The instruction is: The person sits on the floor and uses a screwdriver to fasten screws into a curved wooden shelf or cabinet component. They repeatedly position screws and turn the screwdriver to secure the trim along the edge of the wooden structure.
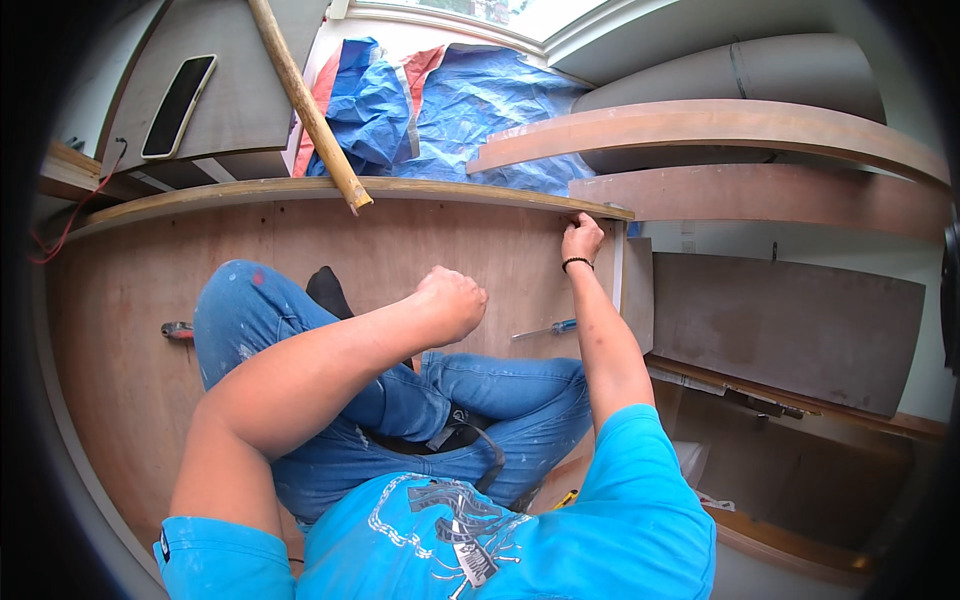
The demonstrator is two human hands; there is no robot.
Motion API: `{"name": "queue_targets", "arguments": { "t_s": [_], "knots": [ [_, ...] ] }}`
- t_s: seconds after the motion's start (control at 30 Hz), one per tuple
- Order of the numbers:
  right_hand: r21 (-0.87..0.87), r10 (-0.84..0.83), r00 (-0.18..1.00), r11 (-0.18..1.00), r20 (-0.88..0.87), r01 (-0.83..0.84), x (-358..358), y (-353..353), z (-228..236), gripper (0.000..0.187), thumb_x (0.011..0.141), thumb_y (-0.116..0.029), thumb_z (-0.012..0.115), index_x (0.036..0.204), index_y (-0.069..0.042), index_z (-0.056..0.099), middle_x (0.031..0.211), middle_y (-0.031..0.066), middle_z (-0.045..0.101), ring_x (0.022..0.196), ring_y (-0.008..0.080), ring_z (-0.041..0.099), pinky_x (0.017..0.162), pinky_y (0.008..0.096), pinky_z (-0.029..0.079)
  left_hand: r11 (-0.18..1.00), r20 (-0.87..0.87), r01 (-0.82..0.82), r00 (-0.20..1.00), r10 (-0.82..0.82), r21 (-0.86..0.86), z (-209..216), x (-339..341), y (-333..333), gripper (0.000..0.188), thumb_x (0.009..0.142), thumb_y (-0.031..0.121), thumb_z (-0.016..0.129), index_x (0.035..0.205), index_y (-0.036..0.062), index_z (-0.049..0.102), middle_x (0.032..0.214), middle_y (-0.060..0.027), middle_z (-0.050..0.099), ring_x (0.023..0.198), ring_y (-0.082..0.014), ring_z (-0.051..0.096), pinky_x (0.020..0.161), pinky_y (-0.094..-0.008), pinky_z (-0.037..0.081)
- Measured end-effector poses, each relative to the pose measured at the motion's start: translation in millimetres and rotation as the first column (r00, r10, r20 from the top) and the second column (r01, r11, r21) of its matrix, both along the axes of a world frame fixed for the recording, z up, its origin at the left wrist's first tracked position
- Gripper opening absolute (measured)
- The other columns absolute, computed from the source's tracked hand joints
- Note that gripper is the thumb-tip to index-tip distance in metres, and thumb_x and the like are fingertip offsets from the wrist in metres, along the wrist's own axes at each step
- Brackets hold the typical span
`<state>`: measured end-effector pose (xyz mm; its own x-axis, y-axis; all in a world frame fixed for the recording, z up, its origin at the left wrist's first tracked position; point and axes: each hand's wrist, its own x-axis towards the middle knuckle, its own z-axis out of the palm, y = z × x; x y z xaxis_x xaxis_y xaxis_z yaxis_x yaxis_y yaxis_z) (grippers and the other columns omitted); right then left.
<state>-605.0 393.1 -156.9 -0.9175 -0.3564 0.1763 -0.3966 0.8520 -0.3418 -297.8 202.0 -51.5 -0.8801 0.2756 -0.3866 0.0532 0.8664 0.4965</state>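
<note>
My left hand (452, 304) is curled closed above my crossed legs. Whatever it holds, if anything, is hidden by the fingers. With arm stretched forward, my right hand (582, 240) has its fingers pinched together at the right end of the light wooden edge strip (450, 191). Anything between those fingertips is too small to make out. Between my hands, a screwdriver with a blue handle (564, 326) lies on the brown wooden panel (510, 245). I am sitting on this panel.
A wooden pole (310, 110) slants over the edge strip. Beyond it are a phone (180, 106) on a grey board, a blue tarp (470, 110) and long curved boards (720, 122). A red-handled tool (178, 330) lies left of my knee; a brown panel (785, 325) stands at right.
</note>
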Motion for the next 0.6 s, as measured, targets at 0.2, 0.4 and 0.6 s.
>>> {"name": "queue_targets", "arguments": {
  "t_s": [0.2, 0.4, 0.6],
  "knots": [
    [-0.362, 0.270, 0.917, 0.919, 0.294, -0.155, 56, -7, 14, 0.018, 0.089, -0.009, 0.078, 0.106, -0.004, 0.080, 0.095, 0.0093, 0.081, 0.085, 0.0139, 0.075, 0.079, 0.0297, 0.059, 0.995, -0.031, -0.079, 0.996, 0.081, 0.058, 7, 0, -22, 0.046, 0.094, 0.036, 0.073, 0.123, 0.0015, 0.063, 0.109, -0.0191, 0.073, 0.104, -0.0352, 0.073, 0.087, -0.0459, 0.058],
    [-0.267, 0.592, 0.702, 0.806, 0.395, -0.529, 156, -18, 21, 0.017, 0.091, -0.009, 0.077, 0.107, -0.006, 0.079, 0.099, 0.0091, 0.074, 0.090, 0.0189, 0.071, 0.081, 0.0307, 0.057, 0.983, -0.028, -0.181, 0.983, 0.182, 0.016, 8, -9, -55, 0.050, 0.097, 0.038, 0.069, 0.132, 0.0037, 0.060, 0.116, -0.0179, 0.071, 0.113, -0.0351, 0.069, 0.095, -0.0464, 0.055],
    [-0.052, 0.516, 0.733, 0.831, 0.443, -0.554, 138, 38, 47, 0.032, 0.084, -0.011, 0.080, 0.115, -0.014, 0.074, 0.115, 0.0083, 0.067, 0.110, 0.0277, 0.065, 0.095, 0.0427, 0.052, 0.984, -0.027, -0.178, 0.984, 0.178, 0.016, 8, -6, -69, 0.056, 0.100, 0.039, 0.065, 0.143, 0.0032, 0.055, 0.125, -0.0205, 0.069, 0.122, -0.0358, 0.064, 0.103, -0.0466, 0.051]
  ]
}}
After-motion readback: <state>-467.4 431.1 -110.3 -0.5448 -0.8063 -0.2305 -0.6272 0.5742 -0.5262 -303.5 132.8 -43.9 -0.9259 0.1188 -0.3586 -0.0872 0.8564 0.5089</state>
